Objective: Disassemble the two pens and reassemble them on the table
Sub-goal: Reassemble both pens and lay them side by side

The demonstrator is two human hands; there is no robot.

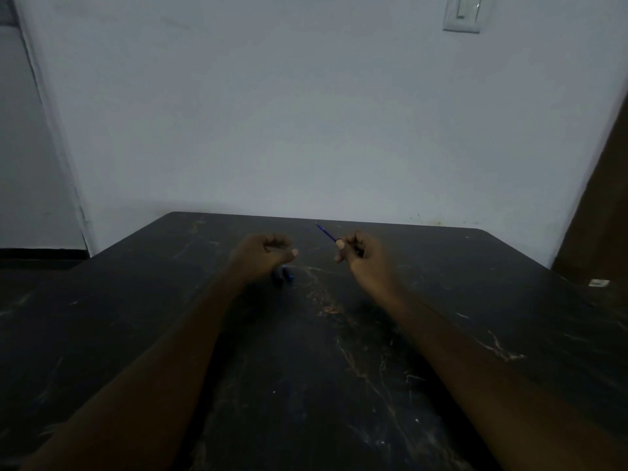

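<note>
My right hand [356,253] is raised above the dark table [306,368] and pinches a thin blue pen refill [326,233] that points up and to the left. A dark bit of pen shows inside its curled fingers. My left hand [266,254] hovers to the left with its fingers curled; whether it holds anything small is hidden. Under the left hand, blue pen parts [283,277] lie on the table, partly covered by the hand and blurred in the dim light.
A small white object [598,283] lies near the table's right edge. The table's far edge meets a pale wall with a light switch [463,13] at upper right. A brown door [601,205] stands at right. Lighting is dim.
</note>
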